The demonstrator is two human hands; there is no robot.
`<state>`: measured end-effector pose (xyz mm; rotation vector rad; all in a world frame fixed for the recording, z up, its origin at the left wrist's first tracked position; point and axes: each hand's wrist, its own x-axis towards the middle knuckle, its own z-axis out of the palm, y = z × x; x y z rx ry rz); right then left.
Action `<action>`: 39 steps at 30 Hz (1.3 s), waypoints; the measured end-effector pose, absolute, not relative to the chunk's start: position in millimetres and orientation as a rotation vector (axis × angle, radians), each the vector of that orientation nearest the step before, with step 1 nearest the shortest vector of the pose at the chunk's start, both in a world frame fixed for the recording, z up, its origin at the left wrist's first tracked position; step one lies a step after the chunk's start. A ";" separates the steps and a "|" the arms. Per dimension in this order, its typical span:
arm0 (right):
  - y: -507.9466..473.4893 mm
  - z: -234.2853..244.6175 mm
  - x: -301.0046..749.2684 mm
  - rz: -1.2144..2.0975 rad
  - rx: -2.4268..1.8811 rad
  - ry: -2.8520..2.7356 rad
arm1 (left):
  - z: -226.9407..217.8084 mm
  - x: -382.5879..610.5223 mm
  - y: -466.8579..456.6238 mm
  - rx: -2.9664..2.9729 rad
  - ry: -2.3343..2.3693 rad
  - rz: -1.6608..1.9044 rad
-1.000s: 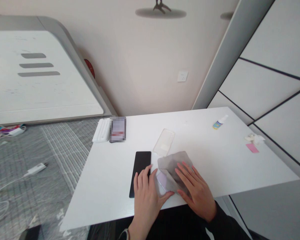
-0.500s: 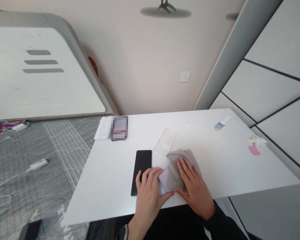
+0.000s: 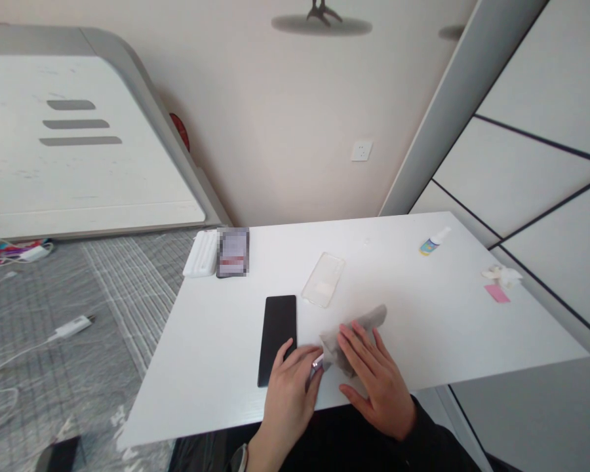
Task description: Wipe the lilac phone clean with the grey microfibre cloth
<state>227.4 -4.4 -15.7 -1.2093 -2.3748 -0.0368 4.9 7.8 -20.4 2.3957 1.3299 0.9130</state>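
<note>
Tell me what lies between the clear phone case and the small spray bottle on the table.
Nothing. In the head view, the white table between the clear phone case and the spray bottle is bare.

The grey cloth (image 3: 368, 319) has bunched under the right hand (image 3: 373, 383), nearly covering the lilac piece (image 3: 317, 364).

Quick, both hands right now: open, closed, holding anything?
Left hand: closed on the edge of the lilac phone.
Right hand: open, flat on the grey cloth.
</note>
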 end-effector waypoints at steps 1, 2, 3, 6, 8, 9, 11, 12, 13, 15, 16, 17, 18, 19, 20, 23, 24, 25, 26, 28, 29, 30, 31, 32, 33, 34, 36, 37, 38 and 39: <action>-4.8 -13.7 224.9 -0.031 -1.175 -2.401 | -21.0 4.4 7.8 2.394 1.335 0.926; -4.8 -12.0 223.3 -0.027 -1.145 -2.424 | -21.5 4.1 7.6 2.394 1.339 0.937; -4.1 -10.9 223.1 -0.024 -1.123 -2.442 | -21.9 3.9 7.3 2.394 1.343 0.945; 1.8 -11.0 230.3 -0.041 -1.145 -2.428 | -20.8 5.0 6.0 2.390 1.366 0.961; 6.5 -12.4 237.1 -0.069 -1.224 -2.365 | -18.7 6.5 5.4 2.394 1.377 0.969; 7.8 -12.7 239.0 -0.081 -1.263 -2.332 | -17.9 7.1 5.3 2.398 1.376 0.973; 6.9 -11.7 237.5 -0.091 -1.296 -2.305 | -17.7 7.4 5.1 2.404 1.370 0.987; 4.9 -10.4 234.0 -0.089 -1.280 -2.319 | -18.6 7.0 5.0 2.404 1.365 0.998; 2.2 -8.6 229.6 -0.083 -1.241 -2.349 | -19.9 6.4 4.9 2.404 1.360 1.014; -2.4 -4.9 221.6 -0.069 -1.118 -2.443 | -23.3 5.0 4.7 2.409 1.344 1.054; -3.1 -3.5 219.8 -0.068 -1.062 -2.487 | -24.8 4.4 4.7 2.413 1.333 1.072; -2.2 -2.6 220.2 -0.071 -1.030 -2.514 | -25.8 4.1 4.8 2.416 1.324 1.086; 0.2 -2.2 222.8 -0.079 -1.030 -2.522 | -26.3 4.1 4.9 2.415 1.323 1.091; 3.7 -2.3 227.0 -0.090 -1.061 -2.509 | -26.1 4.3 5.0 2.410 1.329 1.091; 7.7 -2.5 231.9 -0.104 -1.118 -2.476 | -25.6 4.7 5.1 2.404 1.337 1.084; 15.0 -2.3 240.7 -0.128 -1.281 -2.366 | -23.8 5.7 5.1 2.392 1.354 1.061; 14.4 -1.6 239.7 -0.128 -1.289 -2.366 | -23.9 5.6 4.9 2.393 1.352 1.060; 12.6 -0.6 237.0 -0.121 -1.261 -2.393 | -24.3 5.2 4.7 2.396 1.345 1.066; 10.0 0.5 233.6 -0.111 -1.206 -2.443 | -25.1 4.8 4.4 2.401 1.336 1.075; 6.2 2.1 228.3 -0.101 -1.072 -2.538 | -26.6 4.1 4.1 2.411 1.317 1.097; 6.1 2.4 228.0 -0.105 -1.036 -2.557 | -26.9 4.1 4.1 2.414 1.313 1.103; 7.5 2.3 229.5 -0.115 -1.043 -2.547 | -26.7 4.3 4.2 2.414 1.317 1.105; 9.9 1.8 232.3 -0.128 -1.089 -2.511 | -26.0 4.8 4.4 2.411 1.327 1.099; 12.7 1.3 235.4 -0.139 -1.155 -2.462 | -25.1 5.4 4.8 2.407 1.338 1.090; 15.1 0.8 237.8 -0.145 -1.223 -2.412 | -24.1 6.1 5.2 2.404 1.348 1.080; 16.5 0.6 238.8 -0.147 -1.278 -2.375 | -23.2 6.5 5.5 2.401 1.356 1.073; 15.2 1.5 235.4 -0.133 -1.265 -2.387 | -22.6 6.7 5.9 2.404 1.351 1.083; 13.1 2.3 232.0 -0.119 -1.194 -2.437 | -22.8 6.4 5.9 2.408 1.342 1.099; 10.9 3.2 228.6 -0.105 -1.102 -2.495 | -23.1 6.0 5.8 2.413 1.332 1.118; 9.5 3.8 226.2 -0.093 -1.019 -2.541 | -23.4 5.7 5.6 2.416 1.324 1.134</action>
